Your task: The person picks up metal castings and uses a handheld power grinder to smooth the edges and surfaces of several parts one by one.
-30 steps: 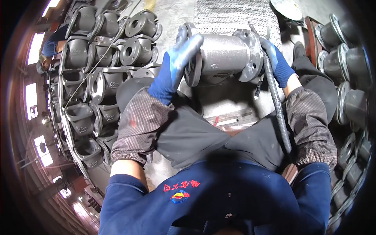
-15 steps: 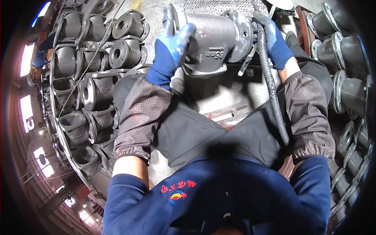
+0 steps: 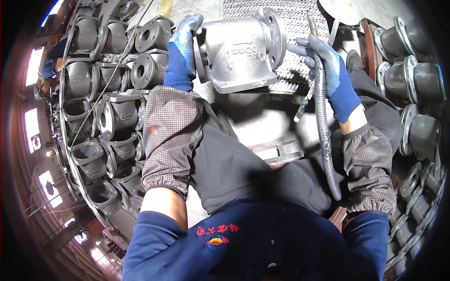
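- Left hand [image 3: 185, 44], in a blue glove, is curled over the left end flange of a grey cast valve body [image 3: 239, 51]; fingers wrap the flange edge, thumb side hidden behind the casting.
- Valve body sits far centre, lying on its side, its round flange on the right end and a flat square flange facing near. Its far side lies against a sheet of metal mesh [image 3: 286, 23].
- Right hand [image 3: 323, 61], also blue-gloved, is closed around a dark ribbed hose [image 3: 323, 136] just right of the valve body, apart from the casting.
- Hose runs from the right hand's grip toward the near side, past the right forearm, and ends from view beside the patterned sleeve guard [image 3: 370, 168].
- A thin metal nozzle [image 3: 311, 23] sticks out on the far side of the right hand, in line with the hose.
- Both forearms wear checked brown sleeve guards over blue sleeves; a dark apron [image 3: 234, 164] covers the lap.
- Left side: a stack of similar grey castings [image 3: 108, 117], packed in curved rows, open ends facing various ways.
- Right side: more flanged castings [image 3: 412, 79] lined along the edge, well apart from the hands.
- Far left: another person [image 3: 49, 70] in blue, partly hidden behind the stack.
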A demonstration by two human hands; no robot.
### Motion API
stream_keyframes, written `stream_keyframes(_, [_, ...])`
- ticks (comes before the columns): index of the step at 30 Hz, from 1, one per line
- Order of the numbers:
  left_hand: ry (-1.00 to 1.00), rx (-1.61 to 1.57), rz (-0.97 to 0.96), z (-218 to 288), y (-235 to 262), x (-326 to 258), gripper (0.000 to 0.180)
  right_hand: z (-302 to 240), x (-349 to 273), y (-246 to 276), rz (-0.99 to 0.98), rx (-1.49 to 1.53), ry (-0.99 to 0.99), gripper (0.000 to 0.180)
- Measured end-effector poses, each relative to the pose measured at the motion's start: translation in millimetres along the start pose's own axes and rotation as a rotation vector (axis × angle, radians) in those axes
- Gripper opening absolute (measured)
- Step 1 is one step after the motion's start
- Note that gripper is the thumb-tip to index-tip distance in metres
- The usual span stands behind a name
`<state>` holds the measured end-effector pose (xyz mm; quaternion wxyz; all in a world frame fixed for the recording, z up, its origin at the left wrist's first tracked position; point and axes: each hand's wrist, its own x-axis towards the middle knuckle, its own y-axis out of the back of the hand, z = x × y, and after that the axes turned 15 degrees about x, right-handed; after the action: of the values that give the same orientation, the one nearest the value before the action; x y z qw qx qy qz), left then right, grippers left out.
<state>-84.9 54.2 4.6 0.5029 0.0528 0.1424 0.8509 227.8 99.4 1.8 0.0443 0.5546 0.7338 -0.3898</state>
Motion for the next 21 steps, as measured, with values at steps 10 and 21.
stream_keyframes(10, [0.249,-0.172,0.026,9,6,-5,0.039,-6,-20,-5,-0.075,-0.026,0.042,0.041])
stream_keyframes(21, [0.224,-0.215,0.035,-43,46,22,0.026,-3,-25,-7,-0.056,-0.021,0.028,0.046])
